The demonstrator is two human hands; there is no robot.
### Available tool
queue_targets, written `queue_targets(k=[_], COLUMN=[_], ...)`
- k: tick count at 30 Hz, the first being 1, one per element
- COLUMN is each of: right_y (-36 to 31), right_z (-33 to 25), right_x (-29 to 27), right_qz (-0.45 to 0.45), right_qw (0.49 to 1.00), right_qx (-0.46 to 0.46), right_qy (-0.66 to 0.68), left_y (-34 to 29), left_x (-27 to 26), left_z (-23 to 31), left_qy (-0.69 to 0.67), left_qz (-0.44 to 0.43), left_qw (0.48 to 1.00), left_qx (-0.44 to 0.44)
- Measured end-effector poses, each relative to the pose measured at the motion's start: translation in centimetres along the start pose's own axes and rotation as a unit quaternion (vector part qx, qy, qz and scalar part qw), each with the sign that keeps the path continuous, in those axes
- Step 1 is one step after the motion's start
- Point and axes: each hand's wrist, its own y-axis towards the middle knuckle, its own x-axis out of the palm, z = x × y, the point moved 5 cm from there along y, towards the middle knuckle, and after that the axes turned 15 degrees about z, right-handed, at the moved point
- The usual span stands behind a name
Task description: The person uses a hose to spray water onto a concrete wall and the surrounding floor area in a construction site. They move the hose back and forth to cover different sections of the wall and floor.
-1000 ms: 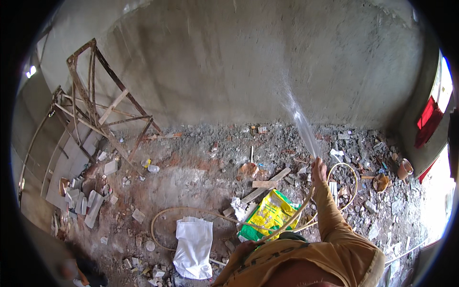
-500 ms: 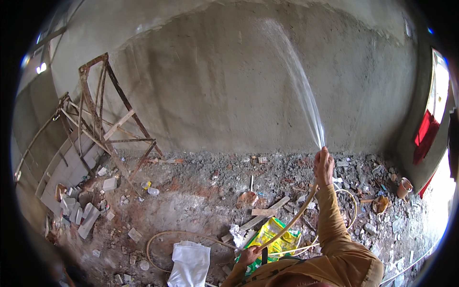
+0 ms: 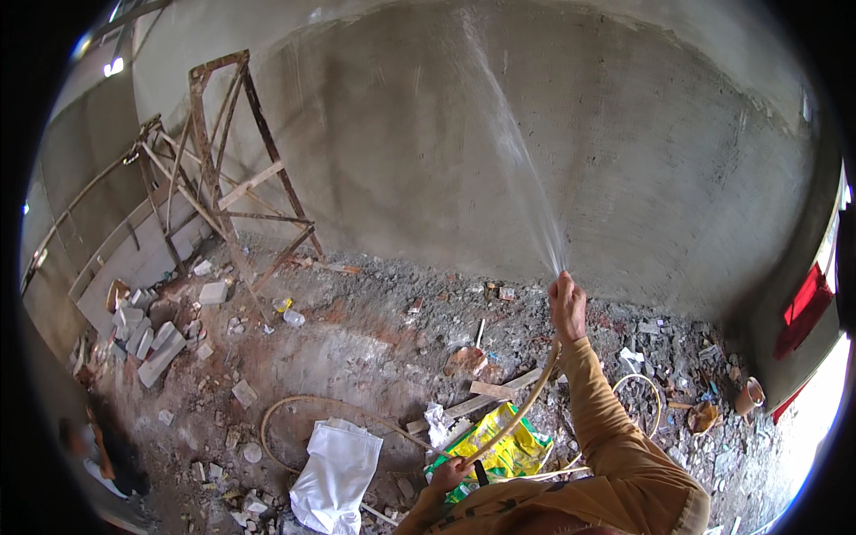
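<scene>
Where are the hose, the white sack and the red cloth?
Hose [image 3: 539, 390], head view: its raised stretch.
White sack [image 3: 335, 473], head view: its broad middle.
Red cloth [image 3: 805, 312], head view: around its middle.

Wears mustard-brown top [image 3: 637, 499], dark marks [image 3: 465, 513] on its near left front. Right sleeve [image 3: 599, 392] is long, creased. Left hand [image 3: 450, 473] and right hand [image 3: 568, 309] are bare.
</scene>
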Motion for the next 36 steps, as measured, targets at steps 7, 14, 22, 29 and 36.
queue_targets(k=[7, 14, 22, 29, 36], right_y=[-1.3, -2.7, -3.4, -4.1, -4.6], right_z=[-0.3, -1.7, -1.2, 2.9, 16.9], right_x=[4.8, 8.4, 12.6, 15.1, 14.9], right_qz=[-0.064, -0.107, -0.133, -0.101, -0.153], right_qw=[0.998, 0.994, 0.990, 0.992, 0.967], right_qx=[-0.008, -0.026, -0.036, -0.062, 0.064], right_qy=[0.004, 0.008, -0.008, -0.050, -0.192], left_y=[-1.0, -1.3, -1.7, -3.2, -6.7], left_x=[-1.0, -2.0, -1.6, -2.6, -1.6], left_z=[-0.9, -0.4, -2.2, -2.4, -4.6], left_qy=[0.013, -0.040, -0.074, -0.075, -0.023], left_qz=[0.034, 0.073, 0.100, 0.068, 0.021], left_qw=[0.998, 0.996, 0.990, 0.988, 0.992], left_qx=[-0.048, -0.042, -0.065, -0.120, -0.121])
